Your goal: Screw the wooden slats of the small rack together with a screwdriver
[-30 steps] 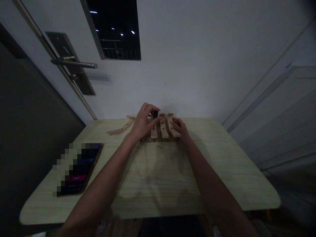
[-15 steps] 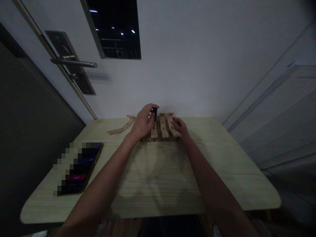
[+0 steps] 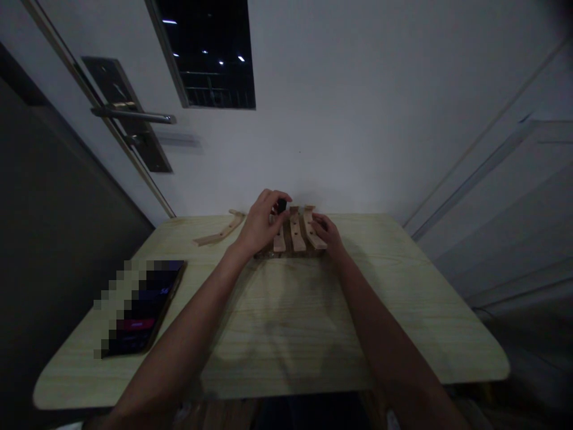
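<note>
A small wooden slatted piece [image 3: 295, 236] lies at the far middle of the pale table [image 3: 277, 322], with three light slats pointing away from me. My left hand [image 3: 262, 224] is closed round a small black tool handle [image 3: 281, 206] held upright over the left slat. My right hand [image 3: 326, 233] rests on the right slat with its fingers curled, pressing on the piece. The tool's tip is hidden behind my fingers.
A loose curved wooden strip [image 3: 221, 230] lies at the far left of the table. A dark phone [image 3: 141, 307] lies near the left edge. A white wall rises just behind the table, with a door handle [image 3: 134, 114] at the upper left.
My left hand has turned slightly on the black handle, fingers now lower over it. The right hand and the wooden piece have stayed put.
</note>
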`<action>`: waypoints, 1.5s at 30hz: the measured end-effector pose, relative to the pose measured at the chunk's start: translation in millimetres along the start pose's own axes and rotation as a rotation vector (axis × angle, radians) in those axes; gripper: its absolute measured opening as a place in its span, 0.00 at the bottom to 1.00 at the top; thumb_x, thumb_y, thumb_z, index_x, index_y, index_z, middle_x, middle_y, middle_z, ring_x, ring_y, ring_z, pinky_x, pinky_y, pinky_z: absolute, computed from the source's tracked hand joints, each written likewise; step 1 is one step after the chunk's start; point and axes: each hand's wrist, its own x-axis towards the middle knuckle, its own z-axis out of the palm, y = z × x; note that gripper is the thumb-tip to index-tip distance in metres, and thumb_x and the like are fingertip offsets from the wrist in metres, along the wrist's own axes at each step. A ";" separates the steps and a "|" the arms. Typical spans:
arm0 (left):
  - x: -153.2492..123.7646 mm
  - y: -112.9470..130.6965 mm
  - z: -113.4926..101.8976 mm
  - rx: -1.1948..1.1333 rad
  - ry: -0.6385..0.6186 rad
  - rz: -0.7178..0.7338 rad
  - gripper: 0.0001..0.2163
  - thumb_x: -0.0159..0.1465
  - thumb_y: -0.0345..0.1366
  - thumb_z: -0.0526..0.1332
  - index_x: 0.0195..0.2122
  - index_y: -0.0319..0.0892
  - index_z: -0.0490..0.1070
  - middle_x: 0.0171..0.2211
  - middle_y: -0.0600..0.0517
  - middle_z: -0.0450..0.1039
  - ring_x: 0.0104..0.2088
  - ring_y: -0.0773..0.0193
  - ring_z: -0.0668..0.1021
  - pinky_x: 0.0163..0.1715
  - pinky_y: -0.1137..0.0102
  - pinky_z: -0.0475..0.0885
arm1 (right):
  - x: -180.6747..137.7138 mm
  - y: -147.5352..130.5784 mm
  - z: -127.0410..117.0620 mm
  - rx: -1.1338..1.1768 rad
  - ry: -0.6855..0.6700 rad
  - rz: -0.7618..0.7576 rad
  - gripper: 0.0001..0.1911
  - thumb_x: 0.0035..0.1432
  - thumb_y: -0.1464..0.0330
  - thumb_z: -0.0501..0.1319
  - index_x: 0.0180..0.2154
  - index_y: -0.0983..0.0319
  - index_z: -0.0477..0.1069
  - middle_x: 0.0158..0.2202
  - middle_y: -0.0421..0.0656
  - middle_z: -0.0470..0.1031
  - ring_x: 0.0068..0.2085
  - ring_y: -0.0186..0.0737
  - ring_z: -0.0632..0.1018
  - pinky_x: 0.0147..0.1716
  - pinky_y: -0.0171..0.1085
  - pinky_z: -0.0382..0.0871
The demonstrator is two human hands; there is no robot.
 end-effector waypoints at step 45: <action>-0.1 8.6 -5.9 -0.012 -0.108 -0.046 0.10 0.63 0.31 0.57 0.46 0.45 0.64 0.42 0.51 0.73 0.41 0.63 0.76 0.44 0.65 0.71 | -2.3 -2.2 -0.4 -0.006 0.000 0.005 0.24 0.47 0.51 0.62 0.42 0.58 0.71 0.44 0.47 0.77 0.44 0.44 0.77 0.48 0.47 0.70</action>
